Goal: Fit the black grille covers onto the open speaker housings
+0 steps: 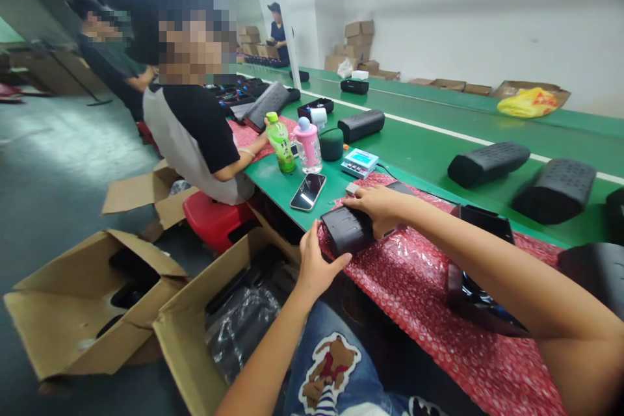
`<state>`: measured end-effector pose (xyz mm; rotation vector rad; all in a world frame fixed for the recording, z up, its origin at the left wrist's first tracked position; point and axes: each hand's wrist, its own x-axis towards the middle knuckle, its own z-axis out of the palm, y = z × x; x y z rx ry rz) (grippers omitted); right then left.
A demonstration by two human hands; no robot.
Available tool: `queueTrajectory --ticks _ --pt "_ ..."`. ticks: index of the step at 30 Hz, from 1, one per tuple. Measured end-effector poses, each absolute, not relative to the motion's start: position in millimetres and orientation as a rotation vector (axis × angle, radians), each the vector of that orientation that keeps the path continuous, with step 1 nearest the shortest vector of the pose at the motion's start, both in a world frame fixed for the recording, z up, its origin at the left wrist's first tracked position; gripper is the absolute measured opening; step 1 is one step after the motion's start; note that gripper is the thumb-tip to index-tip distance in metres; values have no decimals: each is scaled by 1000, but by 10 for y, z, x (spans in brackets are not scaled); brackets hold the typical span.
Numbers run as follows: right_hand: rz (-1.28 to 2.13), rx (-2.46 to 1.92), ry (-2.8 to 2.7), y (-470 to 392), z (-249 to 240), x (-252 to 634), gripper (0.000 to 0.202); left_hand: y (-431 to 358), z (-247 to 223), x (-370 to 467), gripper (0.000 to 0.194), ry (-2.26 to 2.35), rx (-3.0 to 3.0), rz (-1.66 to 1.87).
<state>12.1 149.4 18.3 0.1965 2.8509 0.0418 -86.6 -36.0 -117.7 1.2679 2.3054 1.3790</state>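
Observation:
Between my two hands lies a black speaker casing [347, 230] with rounded sides, on red bubble wrap [409, 273] at the table's near edge. My left hand [316, 265] grips its left end, the thumb along the near side. Across its top and right part reaches my right hand [377, 205], fingers bent over it; part of the casing is hidden beneath. Just beyond my right fingers is a small grey block [351, 188]. An open black casing with wiring inside [480, 296] sits on the wrap, partly behind my right forearm.
A phone [309, 192], green bottle [280, 143], pink cup [308, 146] and small meter with a lit screen [359, 162] stand beyond my hands. Several black speakers [489, 162] rest on the green belt. Open cartons [182, 331] are at lower left. A co-worker [195, 123] sits at left.

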Motion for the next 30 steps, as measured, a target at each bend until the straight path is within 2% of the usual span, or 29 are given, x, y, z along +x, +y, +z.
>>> queueTrajectory --ticks 12,20,30 --pt "4 271 2794 1454 192 104 110 -352 -1121 -925 104 2283 1210 1304" --pt "-39 230 2816 1499 160 112 109 -372 -1081 -914 94 2248 1228 1308" --pt "-58 213 2831 1523 175 101 115 -369 -1063 -911 93 2240 1270 1304"
